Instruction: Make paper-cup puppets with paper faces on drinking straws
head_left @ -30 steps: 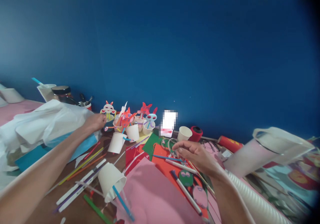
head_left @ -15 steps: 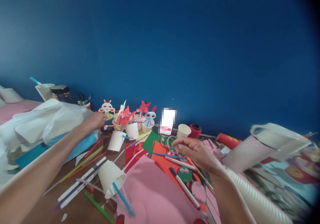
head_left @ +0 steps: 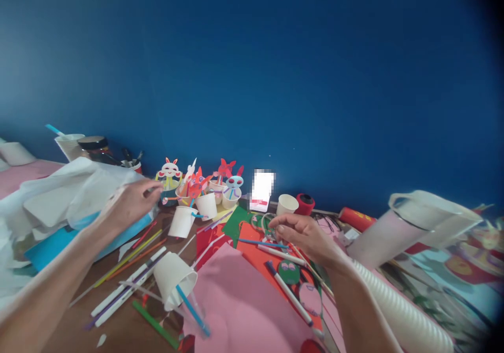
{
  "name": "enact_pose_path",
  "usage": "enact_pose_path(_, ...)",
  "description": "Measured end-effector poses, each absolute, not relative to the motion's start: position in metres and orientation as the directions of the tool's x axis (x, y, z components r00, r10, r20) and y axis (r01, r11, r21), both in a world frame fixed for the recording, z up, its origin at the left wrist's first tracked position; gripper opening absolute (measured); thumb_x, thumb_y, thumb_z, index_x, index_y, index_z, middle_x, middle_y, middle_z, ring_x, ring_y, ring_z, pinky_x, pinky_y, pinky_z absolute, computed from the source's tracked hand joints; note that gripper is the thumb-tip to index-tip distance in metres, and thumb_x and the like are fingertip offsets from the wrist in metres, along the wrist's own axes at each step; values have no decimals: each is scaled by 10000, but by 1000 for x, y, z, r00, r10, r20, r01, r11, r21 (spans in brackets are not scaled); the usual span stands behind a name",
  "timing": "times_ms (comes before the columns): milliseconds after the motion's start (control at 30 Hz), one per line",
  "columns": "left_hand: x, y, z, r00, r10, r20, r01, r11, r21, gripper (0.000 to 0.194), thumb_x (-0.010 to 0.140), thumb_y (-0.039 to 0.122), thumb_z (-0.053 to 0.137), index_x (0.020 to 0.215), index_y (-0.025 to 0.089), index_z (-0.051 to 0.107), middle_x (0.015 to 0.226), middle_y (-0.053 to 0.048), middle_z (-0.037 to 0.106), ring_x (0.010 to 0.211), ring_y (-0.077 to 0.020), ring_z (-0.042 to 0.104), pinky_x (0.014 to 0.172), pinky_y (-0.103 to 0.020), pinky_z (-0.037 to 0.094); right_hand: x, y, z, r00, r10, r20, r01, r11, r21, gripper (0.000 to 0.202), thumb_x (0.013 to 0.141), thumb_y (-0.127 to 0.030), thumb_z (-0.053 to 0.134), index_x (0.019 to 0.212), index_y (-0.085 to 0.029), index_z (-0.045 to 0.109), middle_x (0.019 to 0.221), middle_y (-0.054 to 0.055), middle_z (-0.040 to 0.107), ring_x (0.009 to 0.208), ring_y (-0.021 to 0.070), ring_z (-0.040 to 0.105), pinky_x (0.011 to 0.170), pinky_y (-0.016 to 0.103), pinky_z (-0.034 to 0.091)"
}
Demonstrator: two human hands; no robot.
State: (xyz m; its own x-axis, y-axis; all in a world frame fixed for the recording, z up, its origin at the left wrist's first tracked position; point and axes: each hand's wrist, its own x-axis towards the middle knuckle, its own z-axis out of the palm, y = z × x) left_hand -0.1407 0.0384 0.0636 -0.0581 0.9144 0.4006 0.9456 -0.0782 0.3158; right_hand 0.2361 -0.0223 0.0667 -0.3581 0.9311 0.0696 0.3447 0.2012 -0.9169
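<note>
Blue wall: backdrop to your whole station.
Worktop: brown where it shows, carrying your craft stock.
White sheeting: crumpled, left side, beyond your left forearm.
Pink paper sheet: flat, front centre, between your arms.
Your left hand: the item that has changed. Half a second ago it was bunched more tightly at the figures; now it sits slightly further left and a gap shows between thumb and forefinger. You cannot tell from here whether anything is pinched at the fingertips.
Your right hand: practically unchanged, fingers bent, tips at the pale ring. Whether that grip is clamped on the ring or merely rests against it, you cannot tell.
Phone: upright near the wall, screen masked.
Tipped paper cup: front left, blue straw slanting from its mouth.
Rabbit-faced figure: upright in its cup, just beside your left fingertips. It stands with its neighbours, so, as a judgement, your left-hand shift has not carried it off and the work there is undisturbed.
Pale ring: possibly a tape roll, on edge at your right fingertips, above the green paper.
</note>
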Motion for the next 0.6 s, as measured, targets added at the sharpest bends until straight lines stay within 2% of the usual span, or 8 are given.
enact_pose_path(67, -121, 9, 55, 34, 919, 393, 860, -227, 457, 307, 756, 421, 444, 892, 222, 633, 909, -11, 682, 784, -178, 598, 702, -229, 439, 236, -22, 67, -356, 932, 73, 345, 203, -916, 240, 813, -353, 490, 880, -159, 615, 708, 20, 586, 636, 121, 519, 598, 239, 404)
enact_pose_path(100, -112, -4, 49, 62, 919, 389, 832, -262, 488, 278, 750, 423, 460, 855, 239, 639, 885, 0, 685, 782, -181, 602, 683, -225, 445, 236, -22, 66, -357, 931, 75, 345, 206, -916, 234, 814, -346, 490, 879, -159, 615, 708, 21, 585, 635, 120, 518, 598, 239, 404)
enact_pose_path(200, -95, -28, 32, 169, 921, 351, 798, -337, 500, 239, 741, 412, 481, 797, 253, 651, 877, -2, 682, 776, -193, 604, 670, -230, 443, 236, -24, 67, -363, 928, 86, 346, 220, -912, 215, 817, -333, 490, 874, -169, 618, 707, 16, 579, 629, 116, 507, 599, 236, 401)
enact_pose_path(267, -97, -30, 23, 130, 952, 279, 839, -255, 481, 251, 743, 422, 467, 781, 256, 651, 839, 1, 683, 733, -194, 604, 633, -241, 432, 235, -25, 68, -366, 926, 95, 341, 228, -912, 216, 820, -336, 488, 877, -172, 617, 705, 15, 575, 625, 115, 502, 598, 235, 399)
enact_pose_path(400, -119, -17, 13, -77, 986, 148, 882, -2, 472, 285, 745, 437, 428, 772, 254, 645, 715, 11, 680, 668, -195, 605, 551, -246, 403, 235, -28, 70, -370, 924, 98, 329, 229, -916, 227, 823, -352, 487, 882, -172, 613, 704, 12, 567, 620, 112, 496, 597, 234, 398)
enact_pose_path(533, -132, -8, 2, -172, 973, 157, 853, 67, 518, 314, 734, 472, 432, 769, 235, 634, 730, -3, 682, 700, -210, 614, 568, -259, 411, 234, -28, 70, -382, 919, 99, 326, 234, -916, 235, 820, -369, 492, 877, -175, 612, 701, 8, 559, 630, 112, 493, 599, 235, 390)
enact_pose_path(600, -132, -4, -5, -193, 973, 126, 819, 89, 566, 352, 722, 508, 444, 827, 223, 623, 788, -25, 684, 754, -223, 619, 615, -273, 432, 234, -28, 70, -385, 918, 100, 325, 236, -916, 244, 819, -376, 492, 877, -173, 612, 694, 6, 553, 625, 109, 489, 597, 234, 387)
